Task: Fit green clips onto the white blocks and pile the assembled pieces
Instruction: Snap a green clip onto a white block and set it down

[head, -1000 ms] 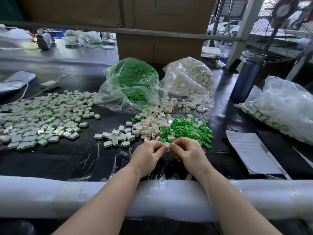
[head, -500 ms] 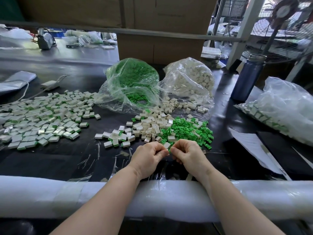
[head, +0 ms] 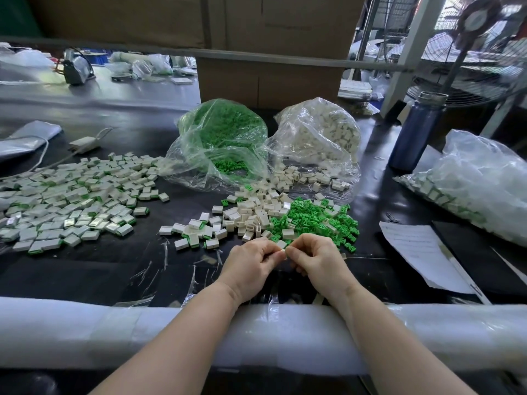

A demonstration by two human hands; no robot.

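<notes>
The left hand (head: 251,267) and the right hand (head: 316,260) are meeting low over the black tabletop (head: 85,269), their fingers curling together and pinching one small white block (head: 281,244) between the thumbs and fingertips. Just beyond them are lying a loose heap of white blocks (head: 256,212) and a heap of green clips (head: 313,220), touching each other. The assembled pieces (head: 71,201) are spreading in a wide pile well to the left, with a bag of clips (head: 225,138) and a bag of blocks (head: 322,138) sitting behind.
</notes>
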